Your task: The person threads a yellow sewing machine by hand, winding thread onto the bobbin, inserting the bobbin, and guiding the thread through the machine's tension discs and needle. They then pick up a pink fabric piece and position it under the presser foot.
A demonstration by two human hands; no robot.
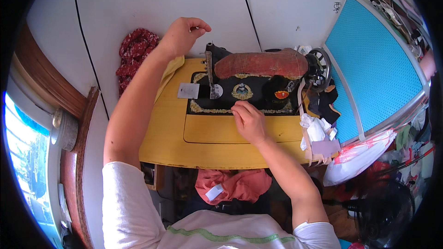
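A black sewing machine (242, 93) with gold decoration and a red cloth cover (261, 65) on its arm is set in a yellow tabletop (166, 147). My left hand (185, 36) is raised just left of and above the machine's head, thumb and forefinger curled close together. My right hand (250, 121) hovers by the front edge of the machine bed, its fingertips pinched. Any thread in either hand is too fine to make out. The handwheel (320, 70) is at the machine's right end. A coral-red cloth (238, 183) with a white label lies below the table's front edge.
Red patterned fabric (135, 53) and yellow cloth (173, 67) are heaped at the back left. White and lilac fabric scraps (320, 135) hang at the table's right edge, beside a blue perforated panel (380, 62). A white plastic bag (360, 159) and a black fan (384, 211) are at the lower right.
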